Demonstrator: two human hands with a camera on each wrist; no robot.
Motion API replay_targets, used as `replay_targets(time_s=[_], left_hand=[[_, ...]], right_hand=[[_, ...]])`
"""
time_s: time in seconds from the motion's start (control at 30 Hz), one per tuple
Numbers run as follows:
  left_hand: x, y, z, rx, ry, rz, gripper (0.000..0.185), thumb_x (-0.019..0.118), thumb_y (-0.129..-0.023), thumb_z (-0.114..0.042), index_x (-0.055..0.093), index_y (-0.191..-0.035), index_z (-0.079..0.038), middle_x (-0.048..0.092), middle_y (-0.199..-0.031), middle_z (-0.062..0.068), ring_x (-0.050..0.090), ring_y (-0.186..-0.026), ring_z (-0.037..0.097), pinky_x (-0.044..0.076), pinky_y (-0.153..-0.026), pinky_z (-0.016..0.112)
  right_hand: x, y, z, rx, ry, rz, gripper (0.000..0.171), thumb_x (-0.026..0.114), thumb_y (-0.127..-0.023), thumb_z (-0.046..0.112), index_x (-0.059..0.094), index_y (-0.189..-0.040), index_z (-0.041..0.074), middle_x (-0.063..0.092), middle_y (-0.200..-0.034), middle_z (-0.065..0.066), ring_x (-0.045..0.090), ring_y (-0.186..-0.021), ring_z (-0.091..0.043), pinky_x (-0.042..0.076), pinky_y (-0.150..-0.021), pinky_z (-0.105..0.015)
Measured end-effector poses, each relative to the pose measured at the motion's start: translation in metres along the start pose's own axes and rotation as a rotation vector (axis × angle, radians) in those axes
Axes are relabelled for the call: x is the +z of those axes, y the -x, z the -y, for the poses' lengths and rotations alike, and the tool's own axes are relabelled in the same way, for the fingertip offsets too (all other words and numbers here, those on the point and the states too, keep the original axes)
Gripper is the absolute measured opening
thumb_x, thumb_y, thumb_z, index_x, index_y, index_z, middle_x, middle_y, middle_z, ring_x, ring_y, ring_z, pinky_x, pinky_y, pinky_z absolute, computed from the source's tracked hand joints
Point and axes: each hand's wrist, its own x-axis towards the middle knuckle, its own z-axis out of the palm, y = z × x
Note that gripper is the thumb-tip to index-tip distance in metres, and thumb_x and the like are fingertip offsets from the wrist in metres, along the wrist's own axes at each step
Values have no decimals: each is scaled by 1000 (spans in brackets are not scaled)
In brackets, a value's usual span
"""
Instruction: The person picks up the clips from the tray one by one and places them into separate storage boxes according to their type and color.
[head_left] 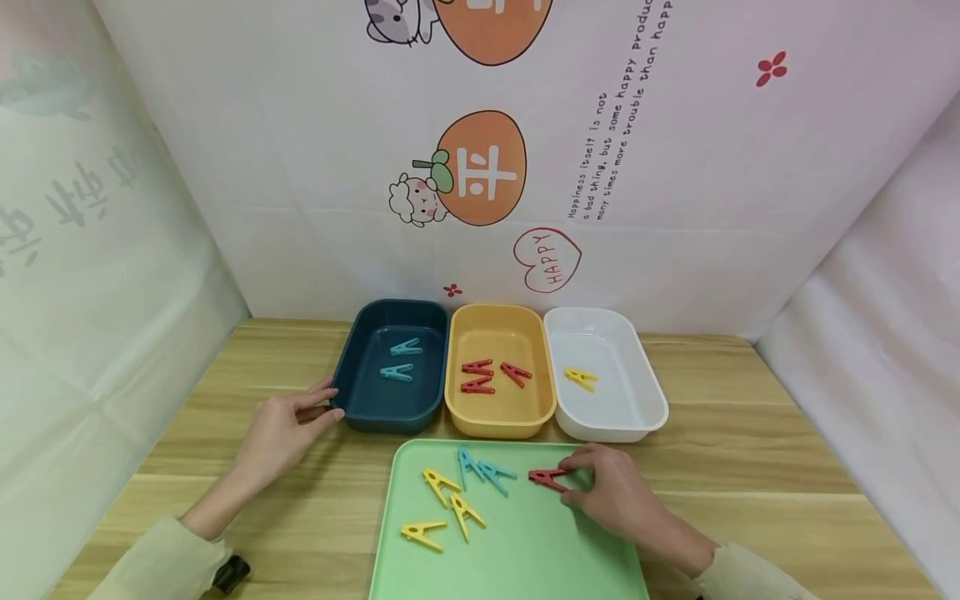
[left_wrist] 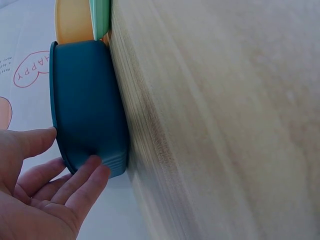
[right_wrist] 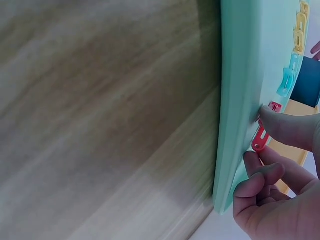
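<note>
On the wooden desk, backed by a white wall sheet printed "HAPPY" in a red heart and "Happiness itself is not a bad thing", sits a green tray with three bins behind it: dark blue bin, yellow bin, white bin. Right hand rests on the tray, grip closed on a red clothespin, thumb and forefinger pinching it; small, plastic, A-shaped, lying flat at the tray's far right part. Left hand grip loose, fingers straight, touching the blue bin's near-left corner. Loose on the tray: three yellow pegs and two blue pegs. Bins hold matching-colour pegs.
</note>
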Motion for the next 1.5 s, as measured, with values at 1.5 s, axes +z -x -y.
replay_targets(time_s=[1.5], left_hand=[[1,1,1,0,0,-15,38,78,-98,-12,71,-130,7,60,-144,22,76,-100,30,64,-77,34]], right_hand=[[-37,12,-9,46,-219,-2,34,96,-77,15,84,-108,7,69,-74,2,41,-54,-8,34,-47,-22]])
